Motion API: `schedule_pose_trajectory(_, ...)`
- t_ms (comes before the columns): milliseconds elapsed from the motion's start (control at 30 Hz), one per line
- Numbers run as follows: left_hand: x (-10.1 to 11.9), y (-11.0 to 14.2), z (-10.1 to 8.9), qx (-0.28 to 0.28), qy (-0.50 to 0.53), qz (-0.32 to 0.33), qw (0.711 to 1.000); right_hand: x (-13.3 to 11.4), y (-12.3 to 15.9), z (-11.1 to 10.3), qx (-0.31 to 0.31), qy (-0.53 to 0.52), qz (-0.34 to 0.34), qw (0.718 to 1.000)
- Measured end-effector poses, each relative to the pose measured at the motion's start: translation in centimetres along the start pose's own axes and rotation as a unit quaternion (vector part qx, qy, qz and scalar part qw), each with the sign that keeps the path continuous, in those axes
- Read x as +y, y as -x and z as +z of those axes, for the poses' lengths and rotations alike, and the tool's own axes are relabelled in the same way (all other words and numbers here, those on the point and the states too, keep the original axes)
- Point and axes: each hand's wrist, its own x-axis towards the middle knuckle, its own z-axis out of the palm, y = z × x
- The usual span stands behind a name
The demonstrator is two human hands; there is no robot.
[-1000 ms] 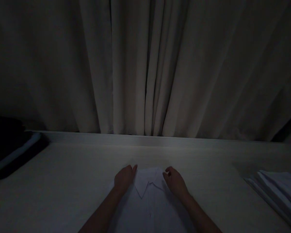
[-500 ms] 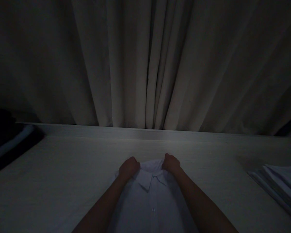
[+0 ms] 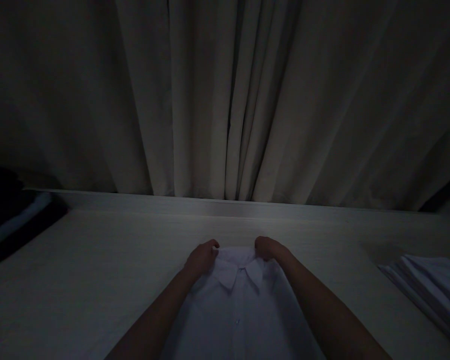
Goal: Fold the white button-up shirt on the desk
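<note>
Left hand (image 3: pixel 201 259): it's pinching the pale shirt (image 3: pixel 225 315) by one side of the collar (image 3: pixel 228 275), fabric caught in the fingers.
Right hand (image 3: pixel 270 248): it's clamping the collar's other side, fingertips mostly hiding from view.
Shirt: it's facing front-up between the forearms, collar toward the curtain, lower end running out of frame. Can't tell if the collar's touching the table.
Buttons: one's sitting between the collar points, another (image 3: pixel 237 322) is showing farther down.
Table (image 3: pixel 108 250): it's stretching pale and wide underneath.
Right side: folded light cloth (image 3: pixel 431 287) is lying well apart from the hands.
Left side: a dark pile (image 3: pixel 11 220) is resting near the back edge.
Behind: a curtain (image 3: pixel 206 100) is hanging in folds, all pretty dim.
</note>
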Motion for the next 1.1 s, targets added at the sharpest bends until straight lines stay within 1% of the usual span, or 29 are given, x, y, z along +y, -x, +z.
schedule_pose_trajectory(67, 0.1, -0.1, 0.0, -0.017, 0.003, 0.029, 0.999, 0.0, 0.1, 0.1, -0.024, 0.008, -0.024, 0.999)
schedule_pose_trajectory(133, 0.1, -0.2, 0.1, -0.025, -0.006, 0.044, 0.999, 0.1, 0.3, 0.3, -0.027, 0.013, -0.039, 0.999)
schedule_pose_trajectory(267, 0.1, -0.4, 0.2, -0.021, -0.035, 0.045, 0.998, 0.3, 0.4, 0.2, -0.008, 0.010, -0.069, 0.998)
schedule_pose_trajectory(400, 0.8, -0.4, 0.1, -0.002, -0.076, 0.039, 0.996, 0.4, -0.3, -0.5, -0.031, -0.003, -0.106, 0.994)
schedule_pose_trajectory(467, 1.1, -0.5, 0.1, 0.001, -0.096, 0.035, 0.995, 0.4, -0.9, -0.6, -0.051, -0.013, -0.109, 0.993)
schedule_pose_trajectory(567, 1.3, -1.0, 0.4, -0.009, -0.114, 0.031, 0.993, 0.2, -1.9, 0.0, -0.081, -0.033, -0.098, 0.991)
schedule_pose_trajectory(700, 0.3, -2.1, 1.3, -0.027, -0.117, 0.028, 0.992, 0.6, -3.0, 1.5, -0.100, -0.064, -0.086, 0.989)
schedule_pose_trajectory(767, -0.6, -2.9, 1.8, -0.036, -0.111, 0.030, 0.993, 1.1, -3.5, 1.9, -0.093, -0.084, -0.079, 0.989)
schedule_pose_trajectory(833, -1.4, -3.7, 2.0, -0.042, -0.102, 0.031, 0.993, 1.8, -3.9, 2.2, -0.070, -0.104, -0.068, 0.990)
schedule_pose_trajectory(933, -1.9, -4.0, 1.6, -0.023, -0.092, 0.021, 0.995, 2.9, -4.0, 2.5, 0.004, -0.125, -0.051, 0.991)
schedule_pose_trajectory(1000, -1.7, -3.1, 1.2, 0.010, -0.089, 0.011, 0.996, 3.8, -3.7, 2.6, 0.047, -0.141, -0.053, 0.988)
schedule_pose_trajectory(1033, -1.4, -2.3, 1.0, 0.032, -0.089, 0.006, 0.995, 4.3, -3.4, 2.7, 0.053, -0.151, -0.063, 0.985)
schedule_pose_trajectory(1100, -0.7, 0.0, 1.1, 0.086, -0.095, 0.004, 0.992, 5.2, -2.8, 3.1, 0.040, -0.176, -0.098, 0.979)
